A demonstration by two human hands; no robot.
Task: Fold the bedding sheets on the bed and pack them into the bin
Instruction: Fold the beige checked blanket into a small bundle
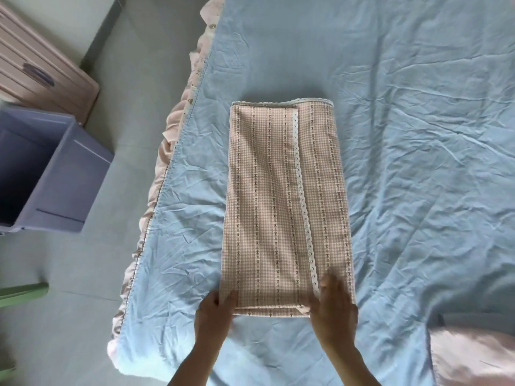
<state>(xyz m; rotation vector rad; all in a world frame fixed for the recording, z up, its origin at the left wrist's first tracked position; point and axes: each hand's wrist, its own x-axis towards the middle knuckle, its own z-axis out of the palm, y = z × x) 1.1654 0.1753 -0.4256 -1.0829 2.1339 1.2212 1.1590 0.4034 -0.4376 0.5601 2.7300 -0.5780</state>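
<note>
Your left hand point(216, 309) and right hand point(333, 300) each pinch a near corner of the folded checked sheet point(281, 207), lying on the bed point(418, 135) right of the open bin point(55, 168), ready for another fold.

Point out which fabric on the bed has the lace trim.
The folded pink checked sheet, held at its near end by both hands. White lace runs along its edges; the blue bedsheet under it is plain.
</note>
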